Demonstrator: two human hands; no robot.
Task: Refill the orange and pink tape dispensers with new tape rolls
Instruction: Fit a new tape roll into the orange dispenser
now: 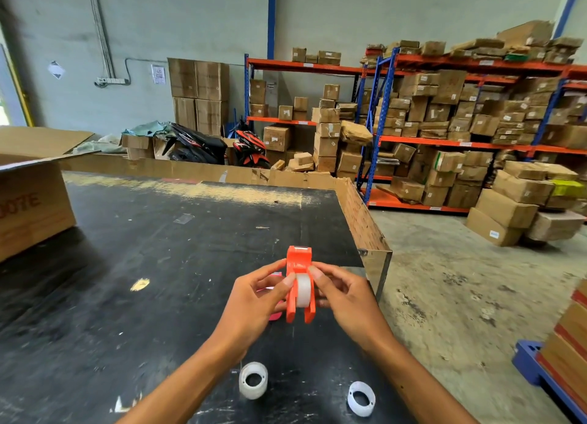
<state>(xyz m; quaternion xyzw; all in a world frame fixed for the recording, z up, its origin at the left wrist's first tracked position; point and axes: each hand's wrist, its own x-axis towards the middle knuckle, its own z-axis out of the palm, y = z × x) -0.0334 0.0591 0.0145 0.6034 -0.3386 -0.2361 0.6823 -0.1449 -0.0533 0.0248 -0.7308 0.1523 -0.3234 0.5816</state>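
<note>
I hold the orange tape dispenser (298, 264) above the black table (158, 264), its cutter end pointing away from me. A white tape roll (302, 290) sits between its two side walls. My left hand (257, 299) grips the dispenser's left side, thumb on the roll. My right hand (343, 296) grips the right side, fingertips at the roll. The pink dispenser (275, 315) lies on the table beneath my left hand, mostly hidden. Two tape rolls lie near the table's front edge: one (253, 379) by my left forearm, one (361, 399) by my right forearm.
A large cardboard box (31, 201) stands on the table's left. Cardboard walls (359, 214) line the table's far and right edges. Beyond are orange-and-blue shelves (444, 144) full of boxes, two motorbikes (203, 147), and stacked boxes on a blue pallet (533, 363) at right.
</note>
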